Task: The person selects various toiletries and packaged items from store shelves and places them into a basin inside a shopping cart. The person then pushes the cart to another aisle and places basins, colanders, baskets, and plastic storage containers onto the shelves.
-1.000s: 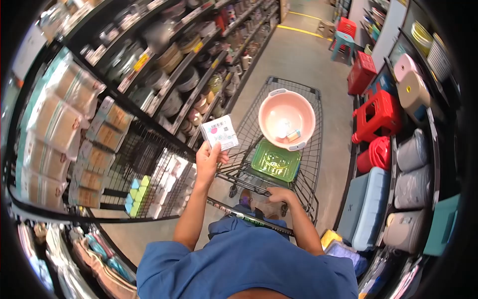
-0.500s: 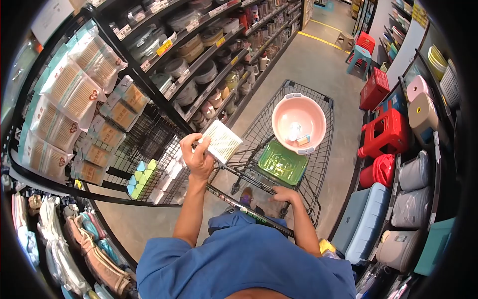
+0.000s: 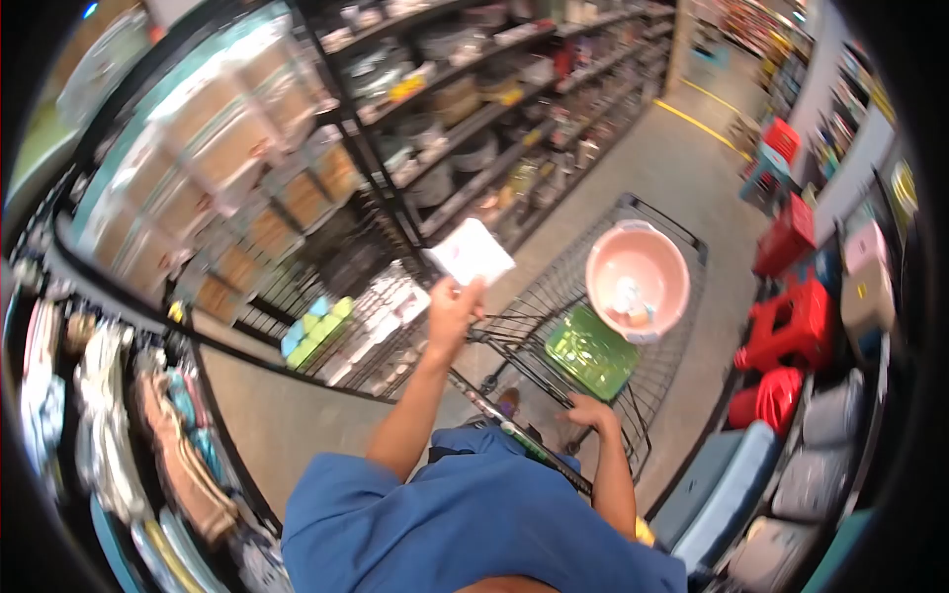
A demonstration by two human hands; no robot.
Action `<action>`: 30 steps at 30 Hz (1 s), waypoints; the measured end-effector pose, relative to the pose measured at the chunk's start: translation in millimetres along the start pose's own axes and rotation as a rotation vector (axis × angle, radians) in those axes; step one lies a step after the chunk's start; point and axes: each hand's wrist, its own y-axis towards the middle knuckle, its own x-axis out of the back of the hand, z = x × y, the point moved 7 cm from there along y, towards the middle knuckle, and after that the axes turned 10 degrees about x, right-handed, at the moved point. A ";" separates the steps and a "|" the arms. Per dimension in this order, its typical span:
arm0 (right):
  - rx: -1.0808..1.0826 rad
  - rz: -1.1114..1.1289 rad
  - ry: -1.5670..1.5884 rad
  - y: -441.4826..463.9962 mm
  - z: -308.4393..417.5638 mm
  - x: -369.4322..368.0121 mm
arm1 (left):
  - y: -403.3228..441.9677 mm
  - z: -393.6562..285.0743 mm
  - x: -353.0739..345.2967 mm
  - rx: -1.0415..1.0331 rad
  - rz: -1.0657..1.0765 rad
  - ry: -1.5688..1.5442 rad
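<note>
My left hand [image 3: 455,308] pinches a flat, white square pack of cotton swabs [image 3: 473,253] by its lower edge and holds it up left of the cart. Glare and blur wash out its face now. My right hand [image 3: 591,411] is closed on the back edge of a black wire shopping cart [image 3: 682,346], though its fingers are partly hidden. Inside the cart sit a pink basin [image 3: 638,259] with small packaged items [image 3: 633,311] at its bottom, and a green tray-like plastic item [image 3: 593,351].
On the left, a wire rack holds hanging packs [image 3: 222,133] of thin sticks. Shelves of containers [image 3: 455,99] line the aisle beyond. Red stools [image 3: 791,311] and grey bins [image 3: 830,410] stand along the right. Folded textiles [image 3: 183,445] are at lower left.
The view has swung left, so the cart and shelves sit further right and lower. The pack in my left hand has turned, its visible sticks giving way to a plain bright face.
</note>
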 end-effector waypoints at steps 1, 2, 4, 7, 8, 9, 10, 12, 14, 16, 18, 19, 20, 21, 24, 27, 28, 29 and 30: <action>-0.001 0.027 0.010 1.5 1.3 0.1 | -2.8 2.4 2.0 0.032 -0.015 -0.013; -0.016 -0.002 -0.026 7.3 -11.9 -4.1 | -5.5 5.8 4.1 0.063 0.003 -0.045; -0.029 -0.010 -0.071 18.6 -26.9 -6.8 | -10.1 10.8 8.9 0.062 0.022 -0.102; -0.074 -0.120 0.066 19.1 -50.2 -13.5 | -14.8 31.3 25.5 0.147 -0.005 -0.155; -0.067 -0.119 0.076 25.6 -62.9 -17.6 | -18.1 44.5 31.2 0.212 -0.023 -0.186; -0.061 -0.120 0.088 29.3 -72.5 -20.3 | -22.0 55.1 36.3 0.231 -0.035 -0.195; -0.046 -0.127 0.092 27.2 -65.8 -18.6 | -26.2 67.1 44.2 0.271 -0.071 -0.215; -0.065 -0.110 0.093 19.9 -49.7 -13.6 | -30.7 94.7 64.2 0.362 -0.165 -0.276; -0.060 -0.119 0.097 17.5 -46.5 -12.3 | -37.5 114.8 85.1 0.445 -0.276 -0.480; -0.068 -0.123 0.100 17.5 -48.8 -12.7 | -38.6 130.0 101.5 0.499 -0.310 -0.677; -0.059 -0.121 0.087 20.3 -51.9 -13.9 | -37.6 138.8 114.8 0.508 -0.338 -0.717; -0.066 -0.115 0.092 19.3 -50.8 -14.9 | -36.3 143.0 121.5 0.519 -0.346 -0.754; -0.064 -0.119 0.088 18.5 -49.3 -13.9 | -35.3 147.7 126.9 0.563 -0.329 -0.828; -0.063 -0.127 0.086 17.4 -46.5 -12.2 | -35.4 145.1 130.9 0.562 -0.310 -0.857; -0.069 -0.121 0.071 9.9 -31.4 -6.7 | -34.5 156.7 155.8 0.531 -0.372 -0.841; -0.083 -0.138 0.068 9.3 -29.5 -5.5 | -30.4 206.6 200.0 0.627 -0.489 -0.812; -0.090 -0.091 0.038 10.2 -29.9 -6.7 | -28.6 221.3 211.3 0.661 -0.522 -0.794; -0.097 -0.044 0.006 10.5 -30.3 -7.1 | -24.4 233.1 220.5 0.670 -0.518 -0.790; -0.099 -0.034 0.018 9.5 -28.1 -6.5 | -22.7 247.7 229.4 0.740 -0.532 -0.804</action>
